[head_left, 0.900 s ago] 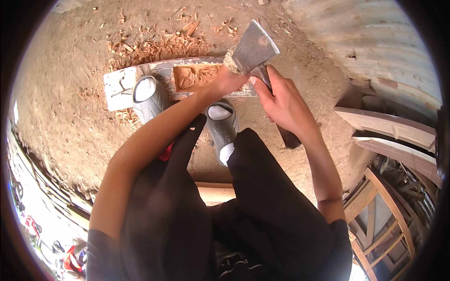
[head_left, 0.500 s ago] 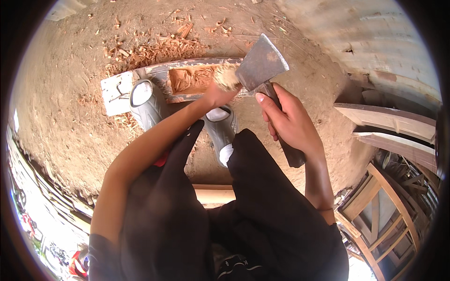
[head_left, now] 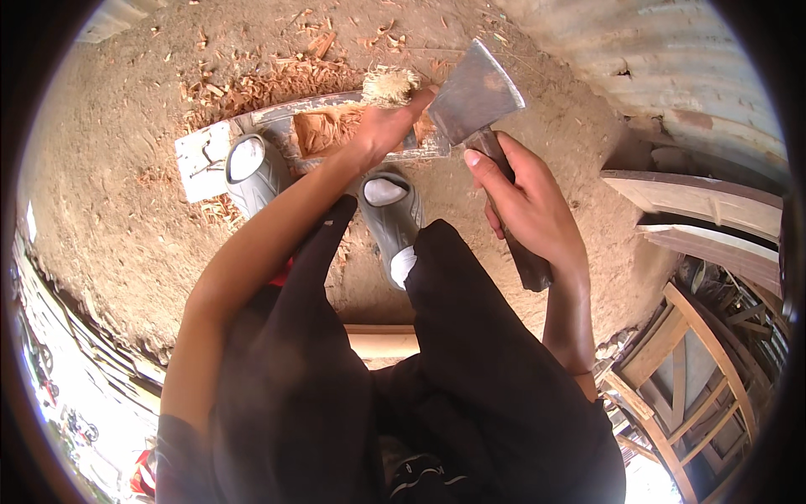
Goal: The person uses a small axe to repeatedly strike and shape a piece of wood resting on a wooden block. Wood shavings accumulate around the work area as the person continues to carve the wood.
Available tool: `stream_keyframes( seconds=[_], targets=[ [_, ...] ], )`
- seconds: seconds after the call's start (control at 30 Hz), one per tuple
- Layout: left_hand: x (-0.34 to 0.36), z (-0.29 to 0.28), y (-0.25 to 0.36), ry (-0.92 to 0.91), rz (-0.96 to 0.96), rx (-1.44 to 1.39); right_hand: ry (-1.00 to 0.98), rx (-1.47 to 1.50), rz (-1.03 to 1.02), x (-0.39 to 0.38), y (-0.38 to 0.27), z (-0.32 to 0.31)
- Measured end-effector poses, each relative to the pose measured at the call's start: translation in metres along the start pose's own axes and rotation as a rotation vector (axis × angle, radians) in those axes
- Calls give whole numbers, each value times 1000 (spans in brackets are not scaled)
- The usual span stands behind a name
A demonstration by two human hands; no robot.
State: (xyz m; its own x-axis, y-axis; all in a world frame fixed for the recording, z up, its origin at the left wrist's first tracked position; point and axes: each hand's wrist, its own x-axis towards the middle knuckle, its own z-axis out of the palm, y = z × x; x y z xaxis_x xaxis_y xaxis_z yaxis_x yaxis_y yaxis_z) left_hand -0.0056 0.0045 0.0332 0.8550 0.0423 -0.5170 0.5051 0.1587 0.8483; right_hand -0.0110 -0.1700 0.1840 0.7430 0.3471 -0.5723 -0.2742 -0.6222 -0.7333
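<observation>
My left hand (head_left: 388, 128) is closed around a chisel (head_left: 390, 86) whose wooden handle end is frayed and mushroomed. A bit of grey metal shows below the fingers; the cutting edge cannot be made out. Beneath it lies a weathered wooden board (head_left: 273, 120) with a rectangular recess (head_left: 321, 134) cut into it, wood chips inside. My right hand (head_left: 531, 189) grips a hatchet (head_left: 475, 91) by its dark handle, thumb along the shaft. The broad steel head points up and away, just right of the left hand and apart from the chisel's frayed end.
My grey shoes (head_left: 257, 181) stand at the board's near edge. Reddish wood shavings (head_left: 285, 77) lie on the dirt floor beyond it. Planks (head_left: 705, 202) and a wooden frame (head_left: 684, 378) lean at the right, below a corrugated metal wall (head_left: 672, 59).
The chisel's frayed end has moved up and left, out from beside the hatchet head. Grey metal now shows under my left hand. The hatchet has shifted slightly up and right.
</observation>
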Motion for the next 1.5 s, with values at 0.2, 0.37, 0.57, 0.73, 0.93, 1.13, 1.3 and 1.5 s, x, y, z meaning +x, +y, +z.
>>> stream_keyframes(
  seconds=[0.2,0.37,0.57,0.73,0.93,1.13,1.3,1.5],
  targets=[
    [6,2,5,-51,-15,167,54,-87,-145,2,-8,-4],
    [7,6,6,-29,58,129,234,-80,-393,-8,-51,-2],
    [20,13,-23,-186,407,94,281,-438,-469,21,-9,21],
    [16,7,-39,-209,564,119,95,-308,-340,26,-17,18],
    [-14,-10,-9,-84,114,302,26,-189,-221,11,-1,11],
    [6,-25,-21,57,142,-2,23,-194,-177,9,7,11],
    [7,-12,-20,2,135,96,-6,-219,-150,7,5,10],
    [-3,-11,3,-116,-75,196,1,-201,-177,5,-4,7]
  ],
)
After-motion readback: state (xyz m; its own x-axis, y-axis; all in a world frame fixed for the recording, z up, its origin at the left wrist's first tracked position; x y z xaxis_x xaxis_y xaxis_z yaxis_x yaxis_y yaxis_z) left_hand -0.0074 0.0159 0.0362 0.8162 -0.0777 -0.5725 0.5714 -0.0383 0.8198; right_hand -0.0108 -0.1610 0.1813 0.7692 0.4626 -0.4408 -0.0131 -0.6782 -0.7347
